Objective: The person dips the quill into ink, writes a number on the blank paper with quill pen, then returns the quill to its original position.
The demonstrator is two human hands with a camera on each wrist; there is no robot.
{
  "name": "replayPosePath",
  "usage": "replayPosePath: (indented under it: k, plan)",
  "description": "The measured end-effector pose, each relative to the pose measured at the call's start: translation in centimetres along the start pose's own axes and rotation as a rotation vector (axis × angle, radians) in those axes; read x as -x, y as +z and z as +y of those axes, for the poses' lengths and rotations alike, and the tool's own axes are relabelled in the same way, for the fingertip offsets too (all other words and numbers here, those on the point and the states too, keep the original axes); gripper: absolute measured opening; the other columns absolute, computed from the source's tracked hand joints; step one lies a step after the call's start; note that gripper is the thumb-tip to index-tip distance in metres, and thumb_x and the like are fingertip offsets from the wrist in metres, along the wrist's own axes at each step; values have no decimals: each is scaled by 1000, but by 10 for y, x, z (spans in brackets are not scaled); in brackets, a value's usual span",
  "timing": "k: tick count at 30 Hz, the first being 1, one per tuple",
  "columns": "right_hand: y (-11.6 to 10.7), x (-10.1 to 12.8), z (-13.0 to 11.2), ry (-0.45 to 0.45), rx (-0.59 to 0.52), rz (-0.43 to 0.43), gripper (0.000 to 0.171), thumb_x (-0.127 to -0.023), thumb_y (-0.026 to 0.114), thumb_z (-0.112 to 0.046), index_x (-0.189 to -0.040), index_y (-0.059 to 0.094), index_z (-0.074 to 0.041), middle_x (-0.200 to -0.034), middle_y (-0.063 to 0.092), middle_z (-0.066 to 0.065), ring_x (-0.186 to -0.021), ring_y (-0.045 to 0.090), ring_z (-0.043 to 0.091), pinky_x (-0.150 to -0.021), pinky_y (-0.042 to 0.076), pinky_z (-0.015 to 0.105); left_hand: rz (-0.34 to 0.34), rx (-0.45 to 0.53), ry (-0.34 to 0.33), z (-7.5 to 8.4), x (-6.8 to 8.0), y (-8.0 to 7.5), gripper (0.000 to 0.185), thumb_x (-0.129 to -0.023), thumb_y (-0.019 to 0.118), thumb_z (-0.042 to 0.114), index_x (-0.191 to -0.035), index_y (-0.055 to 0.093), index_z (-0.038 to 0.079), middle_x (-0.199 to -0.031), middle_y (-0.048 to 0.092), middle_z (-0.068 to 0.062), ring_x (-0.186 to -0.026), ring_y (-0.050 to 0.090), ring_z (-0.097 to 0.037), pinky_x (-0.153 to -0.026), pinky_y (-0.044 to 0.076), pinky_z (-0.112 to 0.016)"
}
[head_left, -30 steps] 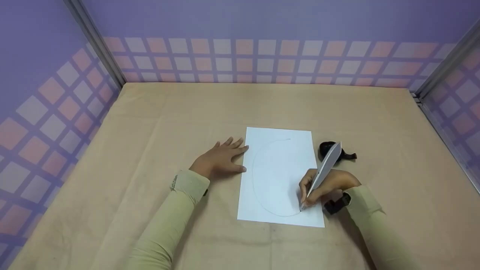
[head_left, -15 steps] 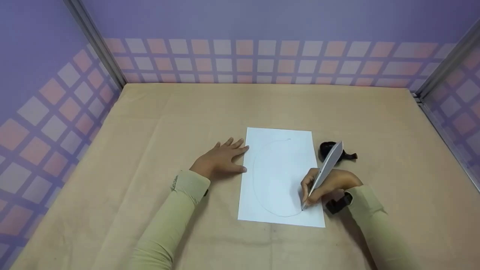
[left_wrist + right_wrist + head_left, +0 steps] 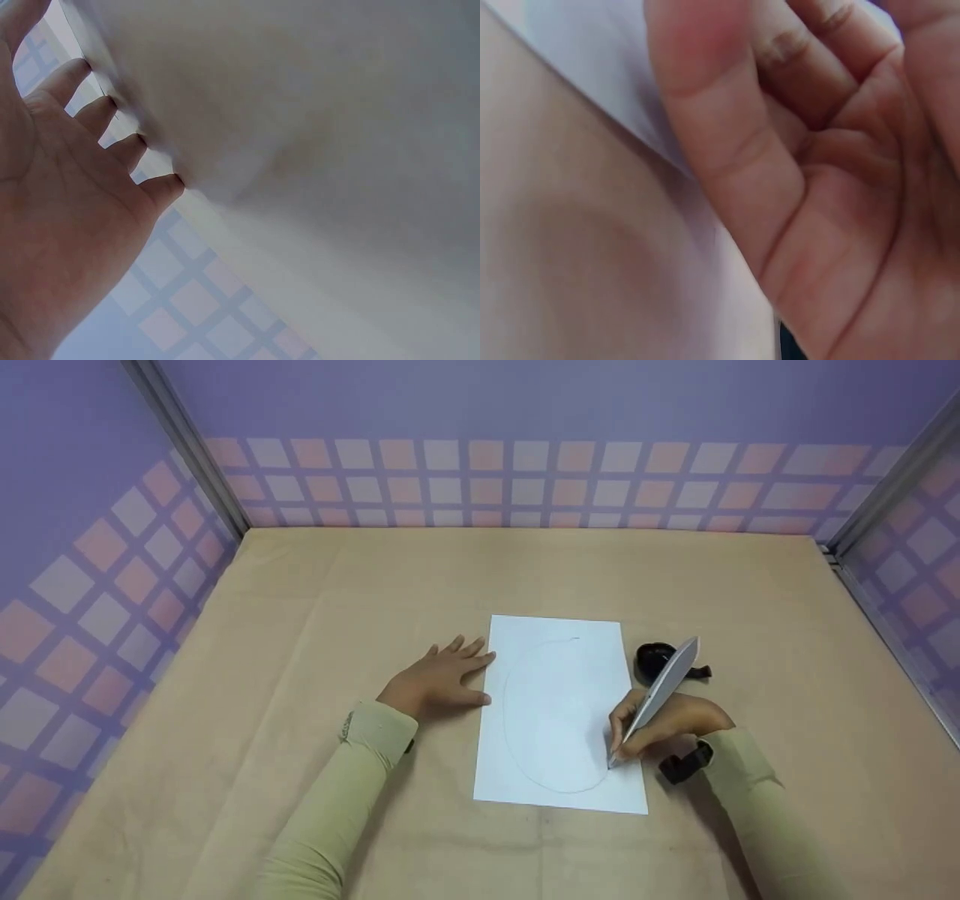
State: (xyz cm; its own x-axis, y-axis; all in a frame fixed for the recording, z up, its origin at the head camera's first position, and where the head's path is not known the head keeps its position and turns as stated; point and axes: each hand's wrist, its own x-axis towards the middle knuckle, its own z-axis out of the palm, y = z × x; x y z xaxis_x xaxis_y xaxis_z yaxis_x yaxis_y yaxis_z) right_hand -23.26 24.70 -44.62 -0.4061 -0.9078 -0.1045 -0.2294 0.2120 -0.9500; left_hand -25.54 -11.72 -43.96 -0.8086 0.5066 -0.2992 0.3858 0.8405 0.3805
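**Quill pen on paper, left hand flat**

No writing is legible; only a faint curved pencil-thin line (image 3: pixel 517 735) shows on the white sheet (image 3: pixel 559 690) at the table's (image 3: pixel 300 622) middle. The right hand (image 3: pixel 664 727) pinches a grey feather pen (image 3: pixel 658 694), fingers curled, tip touching the sheet's lower right. The left hand (image 3: pixel 439 682) rests flat, fingers spread, beside the sheet's left edge. A black inkpot (image 3: pixel 654 658) stands just right of the sheet.

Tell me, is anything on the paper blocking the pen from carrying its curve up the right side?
Nothing visible does. The right hand holds the pen, tip on the paper at lower right; the sheet above it lies bare. The black object sits off the sheet.
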Motion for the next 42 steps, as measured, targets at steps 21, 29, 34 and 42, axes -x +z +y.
replayPosePath:
  k: [21,29,34,42]
  plan:
    - [-10,5,4,-22,18,109,6,-77,73,7,-81,70,4,-75,69,-3,-64,49,1,-55,40,16,13,-23,-6,1,0,2,77,-89,55,57,-153,23,31,-162,6,7,-151,0,-24,-121,2,-53]
    - [-14,5,3,-2,44,158,6,-78,74,5,-81,69,4,-77,70,-4,-66,53,1,-59,45,17,10,-25,1,0,-1,1,77,-89,56,56,-154,23,29,-163,6,6,-151,0,-25,-121,2,-53]
    - [-15,4,2,-1,77,182,6,-78,73,6,-81,70,2,-77,71,-1,-66,55,2,-60,46,17,18,-18,-7,1,0,2,77,-89,56,57,-153,23,31,-162,6,8,-151,0,-23,-121,1,-52]
    - [-16,3,0,35,60,212,4,-80,73,1,-81,69,3,-76,69,3,-62,53,2,-54,45,17,12,-6,-20,1,1,2,76,-89,56,57,-153,22,34,-162,5,9,-151,-1,-23,-121,0,-51]
